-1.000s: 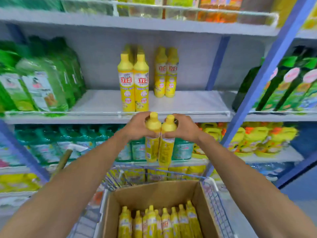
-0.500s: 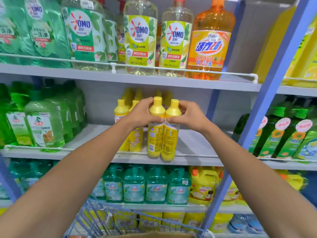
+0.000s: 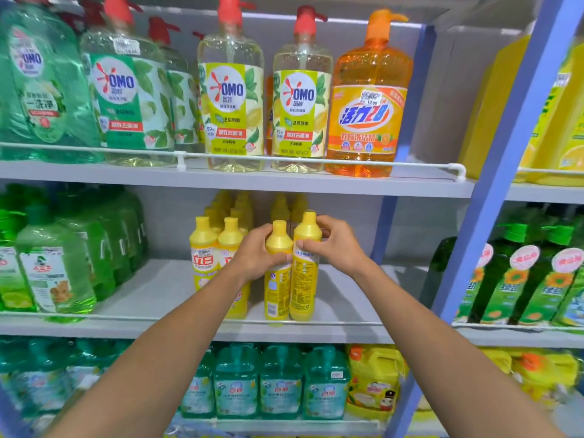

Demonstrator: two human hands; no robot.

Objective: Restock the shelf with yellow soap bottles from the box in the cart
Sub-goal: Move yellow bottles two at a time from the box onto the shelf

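Observation:
Two yellow soap bottles stand side by side at the front of the middle shelf point(image 3: 347, 314). My left hand point(image 3: 256, 254) grips the left bottle point(image 3: 276, 292) around its neck. My right hand point(image 3: 331, 245) grips the right bottle point(image 3: 303, 289) just below its cap. Both bottles touch each other, with their bases near the shelf's white front rail. To their left a row of the same yellow bottles point(image 3: 203, 248) runs back into the shelf, and more stand behind my hands. The box and cart are out of view.
Green soap bottles point(image 3: 53, 270) fill the middle shelf's left part. Large pump bottles point(image 3: 234, 102) and an orange one point(image 3: 366, 102) stand on the shelf above. A blue upright post point(image 3: 493, 191) borders the bay on the right. Bare shelf lies right of the held bottles.
Both hands have carried the two bottles up from above the cart's box and forward onto the middle shelf. The view has tilted upward, so the box has dropped out of sight.

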